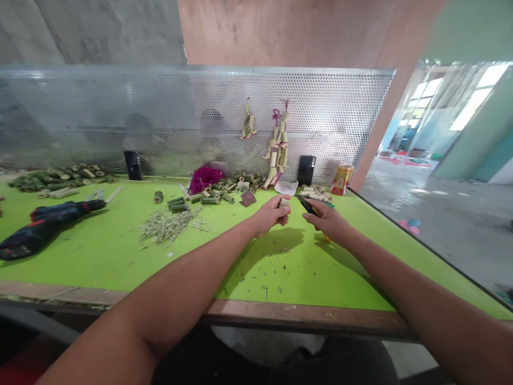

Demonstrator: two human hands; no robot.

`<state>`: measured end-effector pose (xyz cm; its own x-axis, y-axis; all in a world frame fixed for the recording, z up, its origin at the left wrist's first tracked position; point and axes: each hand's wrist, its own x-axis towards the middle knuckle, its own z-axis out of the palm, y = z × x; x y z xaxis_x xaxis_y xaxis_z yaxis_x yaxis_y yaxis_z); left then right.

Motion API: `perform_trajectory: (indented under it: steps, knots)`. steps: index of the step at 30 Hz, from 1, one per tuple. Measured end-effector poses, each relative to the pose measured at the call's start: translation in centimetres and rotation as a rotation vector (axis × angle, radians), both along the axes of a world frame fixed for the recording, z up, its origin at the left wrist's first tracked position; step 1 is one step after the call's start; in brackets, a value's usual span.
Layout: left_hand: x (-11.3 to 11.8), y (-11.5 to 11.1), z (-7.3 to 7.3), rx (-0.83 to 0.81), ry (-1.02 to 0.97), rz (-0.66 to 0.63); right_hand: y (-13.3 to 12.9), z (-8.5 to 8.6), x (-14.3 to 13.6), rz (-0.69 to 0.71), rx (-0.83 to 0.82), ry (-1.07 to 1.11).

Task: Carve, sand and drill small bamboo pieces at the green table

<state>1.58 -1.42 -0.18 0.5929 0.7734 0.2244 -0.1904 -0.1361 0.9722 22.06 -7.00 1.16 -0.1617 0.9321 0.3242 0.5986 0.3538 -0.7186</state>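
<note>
Just above the middle of the green table, my left hand (273,216) pinches a short, pale bamboo piece (284,202) between thumb and fingers. A small gap to its right, my right hand (329,222) is closed around a black-and-yellow utility knife (311,207). The dark tip of the knife points up and left toward the bamboo piece, apart from it. Part of the knife's handle is hidden by my fingers, and a bit of orange shows beneath the hand. Dark crumbs and shavings (284,267) lie on the table below both hands.
Cut bamboo pieces (210,201), purple string (206,178) and bamboo slivers (170,225) lie left of my hands. A power drill (52,224) rests farther left. Bamboo strings (276,147) hang on the perforated metal panel (168,107). A phone (306,170) and bottle (342,177) stand behind.
</note>
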Motion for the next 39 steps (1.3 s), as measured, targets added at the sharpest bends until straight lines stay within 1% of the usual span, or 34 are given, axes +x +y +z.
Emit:
perform_trajectory:
  steps: [2, 7, 9, 11, 16, 19, 22, 27, 29, 34, 39]
  knots:
    - [0.1, -0.1, 0.0, 0.004, -0.006, -0.008, -0.1, -0.2, -0.5, -0.028, 0.081, -0.104]
    - [0.5, -0.2, -0.3, 0.049, 0.001, 0.003, -0.7, -0.4, -1.6, -0.091, 0.215, -0.38]
    - [0.6, -0.3, -0.4, 0.065, 0.015, 0.016, -0.8, -0.4, -1.8, -0.094, 0.255, -0.449]
    - [0.7, -0.4, -0.3, 0.066, 0.037, 0.031, -0.9, -0.3, -1.9, -0.085, 0.257, -0.482]
    - [0.6, -0.8, 0.4, 0.035, 0.091, 0.051, -1.0, -0.2, -2.0, -0.13, 0.281, -0.508]
    - [0.5, -1.1, 0.6, 0.065, 0.106, 0.038, -1.0, -0.2, -2.0, -0.155, 0.307, -0.496]
    - [0.4, -1.3, 0.8, 0.124, 0.13, 0.051, -1.1, -0.3, -2.1, -0.2, 0.323, -0.507]
    - [0.7, -1.6, 1.1, 0.285, 0.262, 0.19, -1.4, -0.1, -2.2, -0.252, 0.335, -0.537]
    - [0.7, -1.6, 1.3, 0.355, 0.305, 0.22, -1.6, 0.0, -2.3, -0.269, 0.349, -0.536]
    - [0.4, -1.8, 1.5, 0.465, 0.369, 0.223, -1.7, -0.1, -2.1, -0.228, 0.339, -0.5]
    - [0.3, -1.6, 1.3, 0.488, 0.385, 0.216, -1.5, -0.5, -2.0, -0.208, 0.307, -0.494]
